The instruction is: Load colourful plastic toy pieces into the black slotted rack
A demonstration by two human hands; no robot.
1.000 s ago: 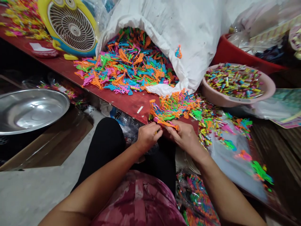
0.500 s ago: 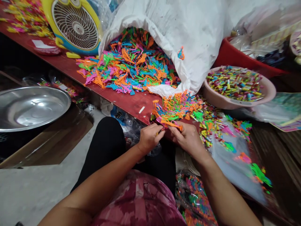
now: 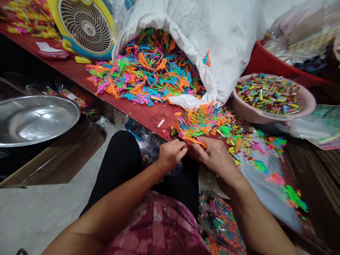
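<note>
- Orange plastic toy piece (image 3: 196, 141) is held at the near edge of the red counter (image 3: 151, 117), between the two hands, with one end pointed to the right.
- By the fingers of the right hand (image 3: 216, 154), it is gripped near its right end, the thumb being laid on the near side.
- The fingers of the left hand (image 3: 170, 154) are curled and pinched on a small reddish piece (image 3: 185, 145), too little of which shows to be identified.
- Just beyond the hands, a cluster of similar toy pieces (image 3: 207, 118) is gathered on the counter; farther left, a larger loose pile (image 3: 143, 85) is spilled from the mouth of a white sack (image 3: 220, 32).
- On the right, small multicoloured cylinders (image 3: 267, 94) are heaped in a pink basin (image 3: 247, 111).
- Judged by its thin moulded look, the toy piece should be light and fairly stiff, with slight give in its slender parts; its smooth surface may be a little slippery.
- It is best taken by the broader body, since narrow ends could be bent or snapped, and looped parts might be caught on neighbouring pieces.
</note>
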